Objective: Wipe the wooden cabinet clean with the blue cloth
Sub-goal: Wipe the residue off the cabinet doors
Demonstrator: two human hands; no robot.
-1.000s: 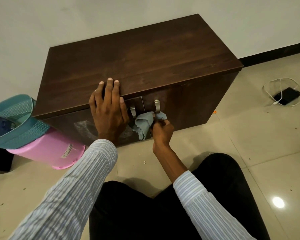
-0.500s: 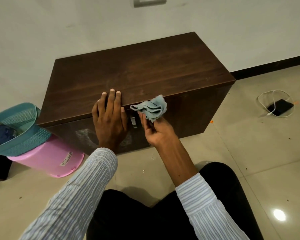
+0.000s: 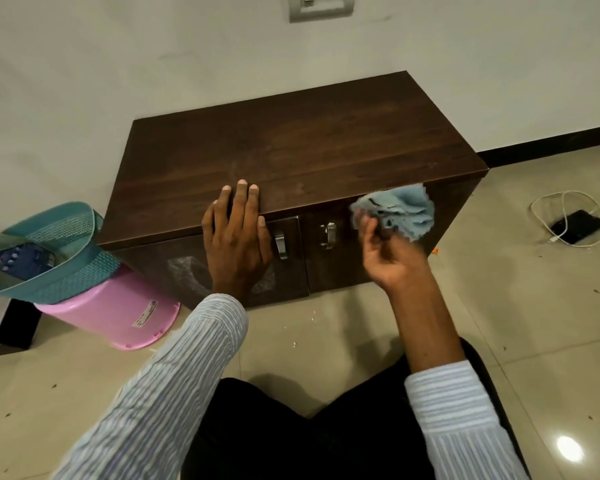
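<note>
holding dark object (image 3: 21,261): teal basket (image 3: 80,251)

You are looking down at a glossy beige tiled floor (image 3: 534,323). The dark wooden cabinet (image 3: 291,154) stands on it, against the wall. To the cabinet's left, a pink tub (image 3: 111,317) sits upside down on the tiles with a teal mesh basket (image 3: 66,268) resting tilted on top of it. To the right, well apart from the cabinet, a black phone (image 3: 577,230) lies flat with a white cable (image 3: 565,206) looped around it. Small crumbs dot the tiles near the cabinet's front.
</note>
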